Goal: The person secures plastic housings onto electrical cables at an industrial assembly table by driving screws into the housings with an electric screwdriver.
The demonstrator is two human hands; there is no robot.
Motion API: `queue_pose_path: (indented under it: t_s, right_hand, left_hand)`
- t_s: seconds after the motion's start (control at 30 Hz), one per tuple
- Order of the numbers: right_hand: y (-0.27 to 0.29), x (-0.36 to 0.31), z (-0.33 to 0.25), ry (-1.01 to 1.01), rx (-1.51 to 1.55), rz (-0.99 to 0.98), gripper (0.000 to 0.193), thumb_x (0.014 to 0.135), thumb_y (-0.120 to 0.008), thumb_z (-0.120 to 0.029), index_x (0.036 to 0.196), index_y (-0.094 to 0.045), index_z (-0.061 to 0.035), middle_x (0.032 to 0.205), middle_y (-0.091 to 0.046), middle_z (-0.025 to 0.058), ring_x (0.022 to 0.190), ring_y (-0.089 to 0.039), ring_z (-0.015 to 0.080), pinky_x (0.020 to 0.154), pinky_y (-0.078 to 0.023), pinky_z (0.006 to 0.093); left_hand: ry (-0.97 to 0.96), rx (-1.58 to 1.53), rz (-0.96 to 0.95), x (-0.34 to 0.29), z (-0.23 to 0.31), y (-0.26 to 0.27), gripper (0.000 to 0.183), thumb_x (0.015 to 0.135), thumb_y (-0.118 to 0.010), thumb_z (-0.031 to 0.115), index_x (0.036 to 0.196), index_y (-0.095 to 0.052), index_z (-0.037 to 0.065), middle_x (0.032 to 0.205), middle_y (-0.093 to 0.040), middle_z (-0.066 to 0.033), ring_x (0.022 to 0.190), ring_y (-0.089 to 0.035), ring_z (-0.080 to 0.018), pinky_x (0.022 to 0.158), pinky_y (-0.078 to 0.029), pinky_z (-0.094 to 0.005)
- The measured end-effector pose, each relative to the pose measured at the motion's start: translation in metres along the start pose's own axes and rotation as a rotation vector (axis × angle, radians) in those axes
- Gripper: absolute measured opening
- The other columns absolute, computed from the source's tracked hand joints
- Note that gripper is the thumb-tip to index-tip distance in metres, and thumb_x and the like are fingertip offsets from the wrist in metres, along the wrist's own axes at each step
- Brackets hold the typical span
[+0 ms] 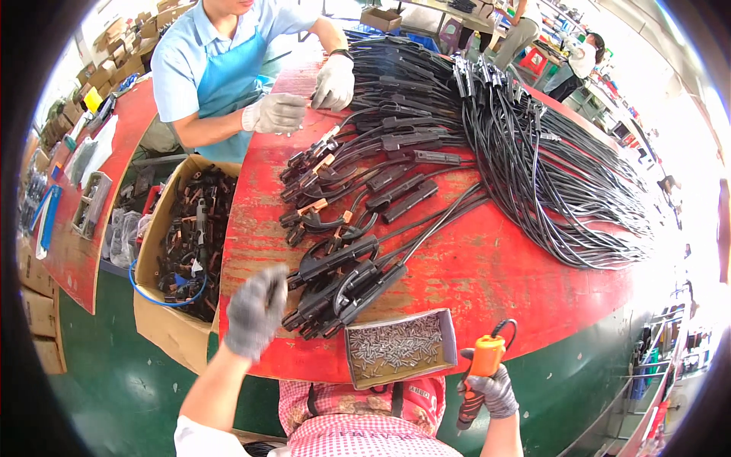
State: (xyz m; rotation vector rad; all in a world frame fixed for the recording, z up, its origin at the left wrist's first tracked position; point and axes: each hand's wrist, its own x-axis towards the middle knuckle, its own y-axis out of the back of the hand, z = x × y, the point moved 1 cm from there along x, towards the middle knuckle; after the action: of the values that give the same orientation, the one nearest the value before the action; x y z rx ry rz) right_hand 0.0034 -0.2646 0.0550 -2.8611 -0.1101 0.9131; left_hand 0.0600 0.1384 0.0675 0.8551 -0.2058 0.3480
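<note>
In my right hand (496,390), gloved in grey, is an orange and black electric screwdriver (487,355) with a short black cord loop at its top; the fingers wrap its body, right of the screw box. My left hand (257,312), also in a grey glove, hovers at the table's left edge beside the nearest black welding electrode holders (335,289). Motion blurs its fingers, so I cannot tell whether they grip anything. Further holders with copper-coloured jaws (312,208) lie behind. A shallow cardboard box (451,343) of small silver screws (396,344) sits at the near edge.
Bundled black cables (563,206) cover the right and far parts of the worn red table (525,301). A carton (173,314) full of dark clamp parts stands at left. Across the table, a co-worker in a blue apron (228,84) works with white-gloved hands (276,114).
</note>
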Motion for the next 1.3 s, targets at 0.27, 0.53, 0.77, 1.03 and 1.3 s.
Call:
queue_pose_path:
  t_s: [0.27, 0.53, 0.77, 1.03, 1.3]
  right_hand:
    - [-0.007, -0.009, -0.013, 0.081, 0.126, 0.001, 0.054, 0.059, -0.073, -0.011, 0.105, -0.049, 0.0024, 0.097, -0.058, 0.0174, 0.059, -0.061, 0.0237, 0.054, -0.053, 0.0345]
    - [-0.003, -0.005, -0.003, 0.045, 0.164, 0.010, 0.052, 0.060, -0.072, -0.011, 0.105, -0.049, 0.0021, 0.096, -0.058, 0.0174, 0.061, -0.062, 0.0240, 0.055, -0.053, 0.0349]
    - [-0.013, 0.006, -0.013, 0.094, 0.104, -0.015, 0.050, 0.062, -0.071, -0.012, 0.105, -0.049, 0.0026, 0.095, -0.059, 0.0153, 0.061, -0.061, 0.0217, 0.055, -0.053, 0.0338]
    - [-0.014, -0.007, -0.006, 0.101, 0.125, -0.067, 0.044, 0.065, -0.070, -0.012, 0.103, -0.051, 0.0018, 0.089, -0.061, 0.0100, 0.065, -0.060, 0.0166, 0.061, -0.051, 0.0295]
    - [-0.002, -0.009, 0.001, 0.128, 0.173, -0.029, 0.048, 0.063, -0.070, -0.012, 0.104, -0.050, 0.0020, 0.093, -0.059, 0.0167, 0.062, -0.062, 0.0239, 0.056, -0.053, 0.0346]
  left_hand:
    - [0.023, 0.353, -0.500, 0.063, -0.025, -0.086, 0.028, 0.082, -0.047, 0.031, 0.093, -0.059, 0.008, 0.082, -0.062, -0.0157, 0.079, -0.059, -0.0318, 0.073, -0.045, -0.0427]
    - [0.024, 0.205, -0.690, 0.055, -0.004, -0.076, 0.031, 0.081, -0.046, 0.033, 0.085, -0.061, 0.006, 0.076, -0.060, -0.0183, 0.077, -0.058, -0.0333, 0.070, -0.045, -0.0427]
    - [0.057, 0.342, -0.477, 0.064, -0.014, -0.108, 0.039, 0.074, -0.059, 0.029, 0.100, -0.050, 0.001, 0.087, -0.060, -0.0201, 0.084, -0.059, -0.0329, 0.075, -0.045, -0.0416]
    - [0.361, 0.068, -0.831, 0.092, -0.028, -0.112, 0.055, 0.064, -0.071, 0.032, 0.103, -0.052, -0.002, 0.098, -0.058, -0.0210, 0.094, -0.056, -0.0311, 0.080, -0.044, -0.0339]
    - [0.283, 0.131, -0.524, 0.131, -0.033, -0.052, 0.033, 0.065, -0.069, 0.027, 0.088, -0.059, 0.005, 0.081, -0.063, -0.0093, 0.076, -0.060, -0.0252, 0.070, -0.045, -0.0335]
